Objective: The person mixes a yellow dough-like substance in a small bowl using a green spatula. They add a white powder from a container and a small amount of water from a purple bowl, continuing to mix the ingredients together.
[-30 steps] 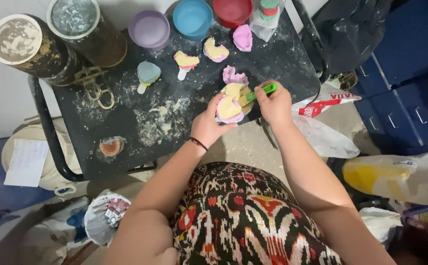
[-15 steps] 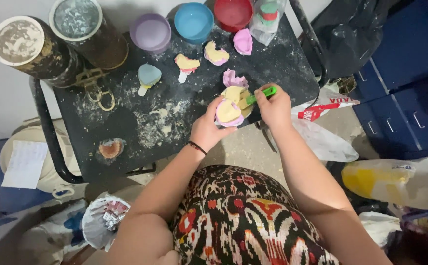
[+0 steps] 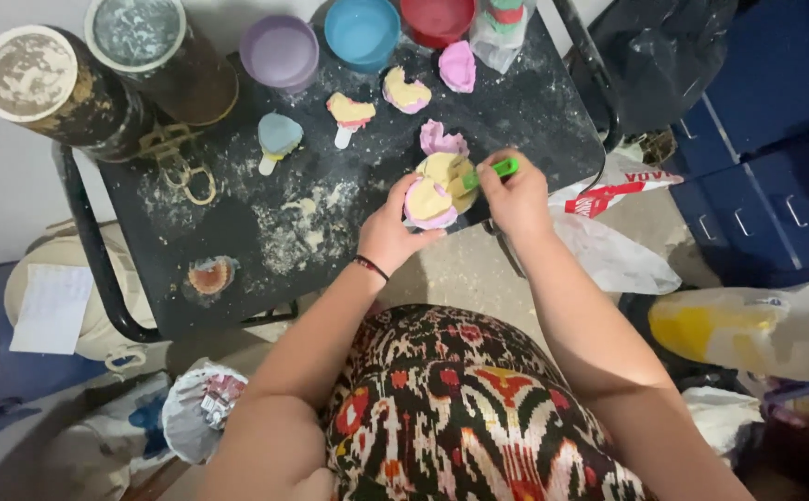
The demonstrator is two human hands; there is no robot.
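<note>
— What has been moved since the earlier frame?
— Hardly anything: the mould (image 3: 434, 197) is kept in the same place at the table's (image 3: 237, 278) near edge, and both hands are held as before.
— How are the fingers set?
— The left hand (image 3: 393, 232) is curled around the pink-and-cream mould from 7 o'clock, fingers closed on its rim. The right hand (image 3: 516, 197) is pinched on a green tool (image 3: 488, 173), whose tip is laid on the mould's cream filling from 2 o'clock.
— And farther off?
— A pink scrap (image 3: 443, 141) is seen just beyond the mould at 12 o'clock. Pale crumbs (image 3: 311, 218) are scattered at 9 o'clock. Past these, a blue shape (image 3: 279, 137), a cream shape (image 3: 349, 113) and two further pieces are laid out. At the far edge, purple (image 3: 280, 50), blue (image 3: 362, 32) and red (image 3: 437, 19) cups are lined up, with two dusty cans (image 3: 70, 88) at 10 o'clock.
</note>
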